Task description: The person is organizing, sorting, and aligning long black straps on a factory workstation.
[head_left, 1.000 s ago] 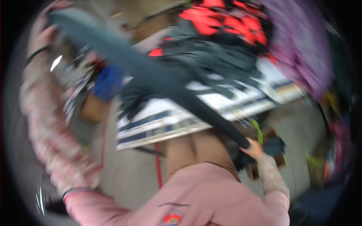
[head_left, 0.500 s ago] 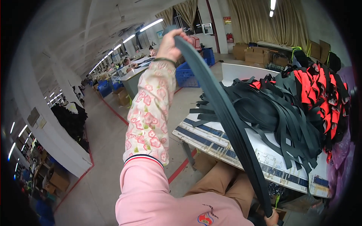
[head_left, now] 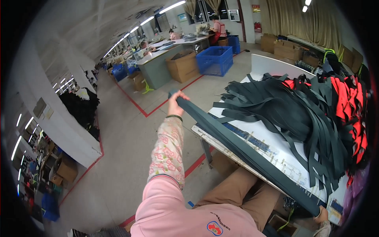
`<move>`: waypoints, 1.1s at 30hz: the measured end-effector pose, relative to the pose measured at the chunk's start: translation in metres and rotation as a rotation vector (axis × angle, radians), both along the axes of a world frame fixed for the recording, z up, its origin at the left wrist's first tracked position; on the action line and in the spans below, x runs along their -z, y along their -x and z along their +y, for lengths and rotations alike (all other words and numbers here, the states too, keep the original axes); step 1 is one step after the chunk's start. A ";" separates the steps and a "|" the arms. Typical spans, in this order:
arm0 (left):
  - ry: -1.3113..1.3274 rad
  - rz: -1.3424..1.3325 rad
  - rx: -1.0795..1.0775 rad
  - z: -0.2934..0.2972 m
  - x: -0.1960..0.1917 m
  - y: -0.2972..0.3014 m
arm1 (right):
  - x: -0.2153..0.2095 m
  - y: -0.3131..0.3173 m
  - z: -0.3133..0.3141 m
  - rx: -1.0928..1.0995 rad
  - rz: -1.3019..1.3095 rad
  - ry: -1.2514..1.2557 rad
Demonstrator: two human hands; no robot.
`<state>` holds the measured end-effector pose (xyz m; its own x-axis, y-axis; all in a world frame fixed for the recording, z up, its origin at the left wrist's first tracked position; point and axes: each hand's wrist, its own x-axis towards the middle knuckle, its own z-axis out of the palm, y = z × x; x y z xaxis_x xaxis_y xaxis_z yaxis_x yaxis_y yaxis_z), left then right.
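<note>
A bundle of long dark grey-green fabric strips (head_left: 241,148) stretches between my two hands, slanting across the near edge of the white table (head_left: 272,160). My left hand (head_left: 176,103), arm held out ahead, is closed around its far end. At the lower right my right hand (head_left: 321,214) grips the other end, partly cut off by the strips and its sleeve. Beyond the bundle, a big tangled heap of similar dark strips (head_left: 276,106) covers much of the tabletop, with some ends trailing toward me.
Red and black fabric pieces (head_left: 347,104) are piled at the table's right. A blue crate (head_left: 214,61) and a cardboard box (head_left: 182,68) stand on the floor ahead. A white pillar (head_left: 59,126) rises at left. Several people sit at far worktables, one in a red apron (head_left: 218,31).
My left hand has come down from high up, bringing the bundle from steep to lower across the table edge. My right hand has shifted right and slightly up. The view has turned left.
</note>
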<state>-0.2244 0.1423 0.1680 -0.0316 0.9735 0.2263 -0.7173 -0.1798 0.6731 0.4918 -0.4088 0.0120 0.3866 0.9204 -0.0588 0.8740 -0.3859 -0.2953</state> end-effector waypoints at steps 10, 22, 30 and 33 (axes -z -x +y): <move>0.300 -0.015 -0.058 0.015 0.173 -0.024 | -0.003 -0.052 0.006 0.042 0.103 0.244; 0.354 -0.245 0.167 0.026 0.209 -0.094 | -0.060 -0.069 0.033 0.162 -0.190 0.534; 0.236 -0.297 0.186 0.012 0.221 -0.085 | -0.021 -0.076 0.026 0.122 -0.269 0.565; 0.228 -0.325 0.194 0.012 0.223 -0.086 | -0.022 -0.069 0.030 0.070 -0.564 0.647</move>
